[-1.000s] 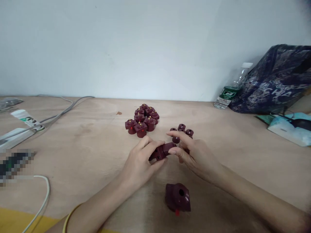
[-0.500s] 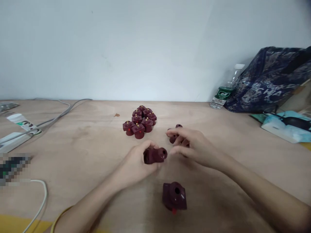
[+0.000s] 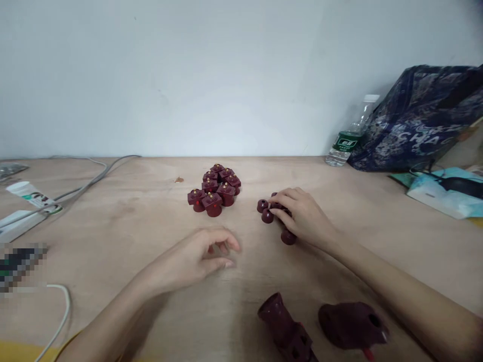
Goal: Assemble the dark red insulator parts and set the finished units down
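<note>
My left hand (image 3: 206, 254) hovers over the table, fingers apart and curved, with nothing in it. At the small round maroon knobs (image 3: 267, 215), my right hand (image 3: 298, 213) reaches down with thumb and fingertips among them; whether it grips one is hidden. Near the front edge a maroon tube-shaped piece (image 3: 283, 324) lies on its side. Right of it lies a maroon housing (image 3: 350, 326) with a dark hole and a red tab. A cluster of several maroon square-topped pieces (image 3: 212, 202) with brass-coloured pins stands upright beyond my left hand.
A water bottle (image 3: 341, 146) leans by a dark patterned bag (image 3: 411, 120) at the back right, near a tissue pack (image 3: 433, 196). Grey cables (image 3: 94, 178), a white tube (image 3: 30, 193) and a blurred-out device (image 3: 18, 264) lie at the left.
The maroon piece has left my left hand, which moved left and opened. Two maroon pieces now lie near the front edge, where one lay before. My right hand has shifted right among the knobs.
</note>
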The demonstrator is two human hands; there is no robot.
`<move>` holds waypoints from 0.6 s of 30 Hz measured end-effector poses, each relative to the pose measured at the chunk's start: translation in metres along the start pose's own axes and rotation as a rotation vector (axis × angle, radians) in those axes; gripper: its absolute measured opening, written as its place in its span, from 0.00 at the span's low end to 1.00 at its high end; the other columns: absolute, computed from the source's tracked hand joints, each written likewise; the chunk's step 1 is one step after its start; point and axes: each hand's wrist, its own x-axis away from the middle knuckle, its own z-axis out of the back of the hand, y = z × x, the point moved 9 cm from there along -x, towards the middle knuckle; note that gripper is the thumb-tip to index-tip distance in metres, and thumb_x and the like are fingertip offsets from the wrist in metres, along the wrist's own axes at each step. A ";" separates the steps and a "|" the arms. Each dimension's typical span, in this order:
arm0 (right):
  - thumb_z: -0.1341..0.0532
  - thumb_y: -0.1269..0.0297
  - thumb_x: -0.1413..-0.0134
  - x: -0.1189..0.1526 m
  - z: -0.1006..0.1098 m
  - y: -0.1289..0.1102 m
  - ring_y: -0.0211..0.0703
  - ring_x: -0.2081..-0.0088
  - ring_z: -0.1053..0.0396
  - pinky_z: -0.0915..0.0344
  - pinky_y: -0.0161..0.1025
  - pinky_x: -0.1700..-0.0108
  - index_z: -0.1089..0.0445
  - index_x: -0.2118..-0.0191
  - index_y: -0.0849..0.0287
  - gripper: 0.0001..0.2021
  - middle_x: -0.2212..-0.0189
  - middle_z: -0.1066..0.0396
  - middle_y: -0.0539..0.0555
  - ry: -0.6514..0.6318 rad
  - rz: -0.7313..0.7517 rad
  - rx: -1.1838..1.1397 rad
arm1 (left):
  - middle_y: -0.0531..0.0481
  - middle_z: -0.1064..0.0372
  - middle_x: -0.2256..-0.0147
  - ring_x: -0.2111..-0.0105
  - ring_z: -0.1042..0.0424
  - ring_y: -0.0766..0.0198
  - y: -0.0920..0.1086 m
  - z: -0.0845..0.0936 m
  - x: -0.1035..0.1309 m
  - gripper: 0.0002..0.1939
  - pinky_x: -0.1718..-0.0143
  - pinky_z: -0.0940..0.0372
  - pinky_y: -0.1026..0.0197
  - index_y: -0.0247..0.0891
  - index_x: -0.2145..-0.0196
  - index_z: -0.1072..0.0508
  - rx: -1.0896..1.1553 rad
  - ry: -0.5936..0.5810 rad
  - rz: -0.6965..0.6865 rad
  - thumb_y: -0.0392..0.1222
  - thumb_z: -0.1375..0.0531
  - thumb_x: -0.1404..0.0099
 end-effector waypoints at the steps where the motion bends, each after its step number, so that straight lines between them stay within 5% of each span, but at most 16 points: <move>1: 0.45 0.66 0.40 -0.001 0.001 0.001 0.49 0.57 0.34 0.38 0.47 0.53 0.28 0.57 0.59 0.09 0.59 0.28 0.57 0.016 -0.014 0.000 | 0.54 0.29 0.61 0.63 0.31 0.65 0.013 0.002 0.004 0.09 0.61 0.36 0.62 0.42 0.59 0.29 -0.064 0.066 -0.057 0.39 0.41 0.39; 2: 0.45 0.66 0.40 -0.003 0.002 0.001 0.49 0.57 0.33 0.38 0.47 0.53 0.28 0.58 0.59 0.10 0.59 0.28 0.58 0.031 -0.025 0.000 | 0.54 0.29 0.60 0.62 0.31 0.65 0.029 -0.001 0.009 0.08 0.60 0.36 0.63 0.43 0.60 0.28 -0.130 0.120 -0.133 0.40 0.40 0.39; 5: 0.45 0.67 0.40 -0.007 0.003 -0.001 0.49 0.57 0.33 0.38 0.47 0.52 0.28 0.59 0.60 0.09 0.59 0.28 0.58 0.077 -0.029 -0.006 | 0.54 0.28 0.64 0.63 0.31 0.63 0.080 -0.046 0.022 0.06 0.61 0.37 0.61 0.45 0.61 0.28 -0.386 0.080 -0.414 0.41 0.42 0.37; 8: 0.44 0.68 0.41 -0.007 0.011 -0.005 0.49 0.57 0.33 0.38 0.47 0.51 0.28 0.59 0.61 0.09 0.60 0.28 0.57 0.094 0.008 -0.035 | 0.50 0.28 0.68 0.67 0.31 0.60 0.098 -0.090 0.022 0.06 0.65 0.38 0.58 0.39 0.65 0.28 -0.690 0.052 -0.532 0.37 0.45 0.35; 10: 0.44 0.68 0.41 -0.003 0.021 -0.007 0.46 0.58 0.32 0.37 0.44 0.52 0.28 0.59 0.60 0.08 0.60 0.28 0.57 0.067 0.018 -0.095 | 0.49 0.28 0.69 0.68 0.32 0.60 0.095 -0.098 0.019 0.05 0.66 0.38 0.58 0.36 0.66 0.29 -0.762 0.024 -0.554 0.36 0.45 0.35; 13: 0.41 0.65 0.43 0.009 0.030 -0.008 0.41 0.65 0.30 0.34 0.38 0.60 0.28 0.56 0.57 0.09 0.63 0.29 0.54 -0.064 -0.027 -0.189 | 0.51 0.28 0.63 0.65 0.31 0.63 0.068 -0.078 0.015 0.07 0.64 0.37 0.62 0.39 0.61 0.30 -0.404 -0.055 -0.309 0.39 0.40 0.39; 16: 0.37 0.64 0.48 0.022 0.018 -0.019 0.43 0.65 0.30 0.33 0.39 0.63 0.29 0.54 0.54 0.14 0.62 0.29 0.53 -0.287 -0.014 -0.145 | 0.55 0.30 0.62 0.64 0.31 0.66 0.033 -0.061 0.022 0.13 0.63 0.36 0.65 0.43 0.60 0.31 0.000 -0.060 0.032 0.37 0.36 0.44; 18: 0.37 0.66 0.49 0.028 0.009 -0.025 0.45 0.64 0.30 0.33 0.40 0.62 0.29 0.53 0.54 0.15 0.59 0.30 0.54 -0.367 0.013 -0.110 | 0.55 0.30 0.63 0.64 0.31 0.65 0.023 -0.060 0.027 0.14 0.63 0.36 0.64 0.42 0.61 0.30 0.120 -0.045 0.112 0.34 0.36 0.47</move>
